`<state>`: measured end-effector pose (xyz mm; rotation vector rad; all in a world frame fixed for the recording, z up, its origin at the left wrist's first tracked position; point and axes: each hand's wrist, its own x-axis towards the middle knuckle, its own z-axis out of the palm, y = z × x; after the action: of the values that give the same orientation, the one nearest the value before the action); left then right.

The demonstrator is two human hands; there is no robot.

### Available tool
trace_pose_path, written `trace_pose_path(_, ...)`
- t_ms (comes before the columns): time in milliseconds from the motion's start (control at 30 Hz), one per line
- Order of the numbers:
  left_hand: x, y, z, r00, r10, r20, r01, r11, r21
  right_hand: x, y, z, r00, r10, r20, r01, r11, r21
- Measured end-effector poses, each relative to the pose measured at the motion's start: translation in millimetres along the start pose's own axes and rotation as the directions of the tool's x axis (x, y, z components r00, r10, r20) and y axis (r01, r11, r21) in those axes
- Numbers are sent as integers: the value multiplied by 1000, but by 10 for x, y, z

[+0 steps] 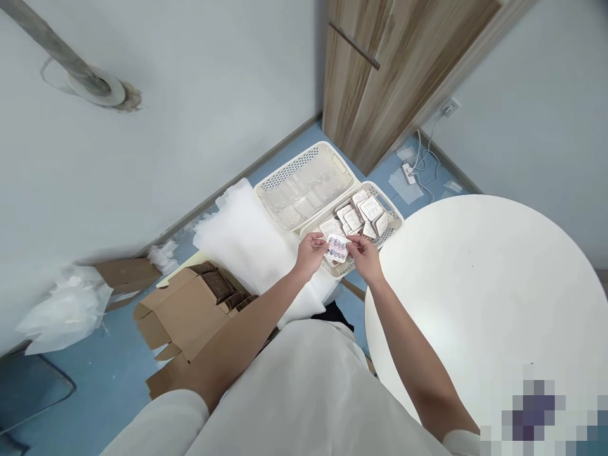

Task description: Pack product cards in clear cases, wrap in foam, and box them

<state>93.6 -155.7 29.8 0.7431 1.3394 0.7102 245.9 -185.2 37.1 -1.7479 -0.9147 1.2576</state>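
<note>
Two bare hands of mine met over a pale plastic basket, holding one small white card (pixel 337 248) between them. Two rows of small, shiny, purplish and silvery pieces covered the face that was turned up to me. The fingers of my left hand (pixel 311 254) pinched the card's left edge, and those of my right hand (pixel 365 256) pinched its right edge, so it hung level above the near end of the open basket (pixel 339 273).

Inside that basket lay a loose heap of white printed cards (pixel 371 208), some flat, some tilted against each other. Just beyond it, to the left, stood a second pale basket (pixel 278 214) with perforated walls, holding clear, flat packets (pixel 306 190) that were too blurred to make out. White padding sheets (pixel 247 240) spread beside the baskets, towards my left forearm. Farther left, an open cardboard box (pixel 187 310) held dark brown packets (pixel 216 286), and a white plastic bag (pixel 71 310) lay near the wall.

To my right was a round white worktop (pixel 489 285), its edge close to the basket of cards. Ahead rose a wood-grain cabinet (pixel 375 82), with a white power strip (pixel 408 173) and cables on the blue floor (pixel 95 380) near it.
</note>
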Motion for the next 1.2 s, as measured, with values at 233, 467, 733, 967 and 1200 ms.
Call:
trace_pose_path(233,-579,-169,-135,976,-2,216,30,992,-125,-694,-94,-20,982,-13,-190,38,992,124)
trace_pose_path(467,-1047,-383,49,931,20,366,20,994,-104,-1511,6,-217,934,-9,-357,54,992,115)
trace_pose_path(733,-1474,-524,488,823,7,568,-56,996,69,-2179,304,-673,855,20,-518,87,979,183)
trace_pose_path(967,-1921,-718,1089,593,41,804,-363,905,222,-2827,732,-1314,787,54,-614,113,967,230)
trace_pose_path(1200,-2346,-969,1681,387,54,921,-690,679,250,-3285,1246,-1903,780,35,-625,172,948,268)
